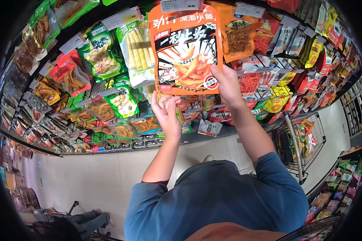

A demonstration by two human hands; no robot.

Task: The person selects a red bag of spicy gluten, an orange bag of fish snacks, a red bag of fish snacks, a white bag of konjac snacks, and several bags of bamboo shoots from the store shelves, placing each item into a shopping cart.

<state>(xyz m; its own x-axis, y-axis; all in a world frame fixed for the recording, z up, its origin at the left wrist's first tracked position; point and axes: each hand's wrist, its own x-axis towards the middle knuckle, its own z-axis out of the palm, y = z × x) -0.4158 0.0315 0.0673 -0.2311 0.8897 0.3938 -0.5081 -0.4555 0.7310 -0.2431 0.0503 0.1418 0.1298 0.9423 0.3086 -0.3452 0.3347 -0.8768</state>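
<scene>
A large orange snack packet (189,76) with Chinese lettering and a picture of small spicy fish faces me, upright in front of the shelf. My right hand (228,84) grips its lower right corner, thumb on the front and the other fingers hidden behind. Just under its lower left corner is my left hand (167,114), fingers loosely bent and apart, holding nothing. Beside the packet hang a clear bag of pale yellow stalks (139,52) on the left and an orange bag of dried fish (238,38) on the right.
Green snack bags (102,54) and many other packets hang on hooks along the curved shelf. A shopping cart (299,140) with packets inside stands to my right. Behind me on the left, a person's legs (90,223) show beside another cart. More packets (342,180) fill a right-hand display.
</scene>
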